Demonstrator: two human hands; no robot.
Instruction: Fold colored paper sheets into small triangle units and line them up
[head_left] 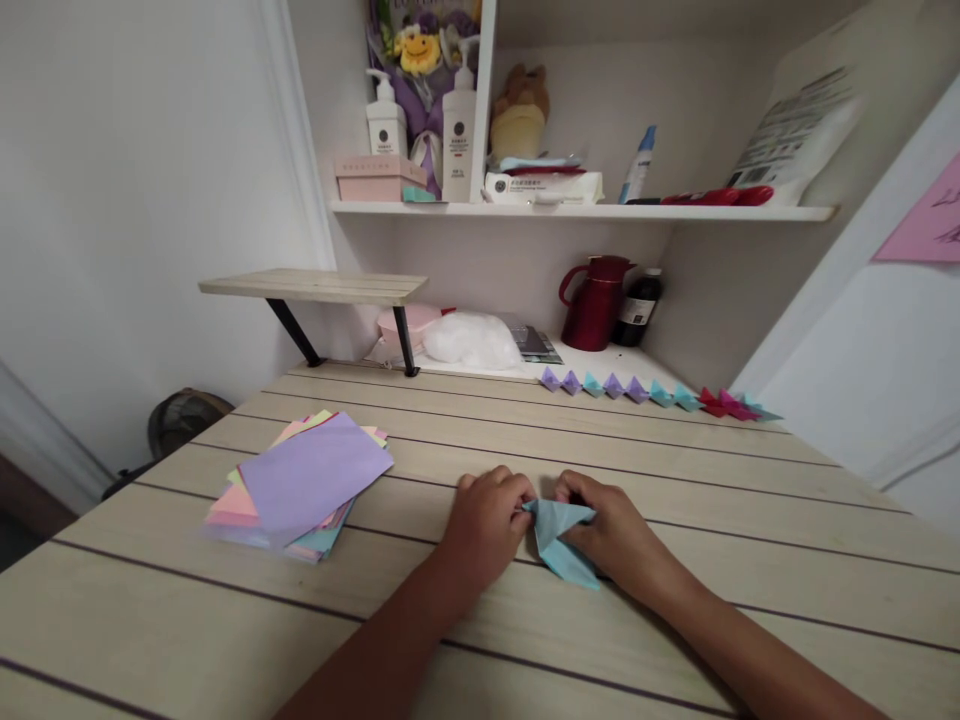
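A light blue folded paper (561,535) lies on the wooden table (480,620), partly folded into a pointed shape. My left hand (487,525) pinches its left corner with fingers curled. My right hand (611,530) presses on its right side, fingers closed over the fold. Both hands rest on the tabletop near its middle. A stack of coloured paper sheets (300,485), with a purple sheet on top, lies to the left of my hands.
A row of small folded paper shapes (652,393) in purple, blue and red lines the table's far edge. Behind stand a dark red jug (595,300), a dark bottle (638,306), a small wooden riser (315,287) and shelves with lotion bottles (459,130).
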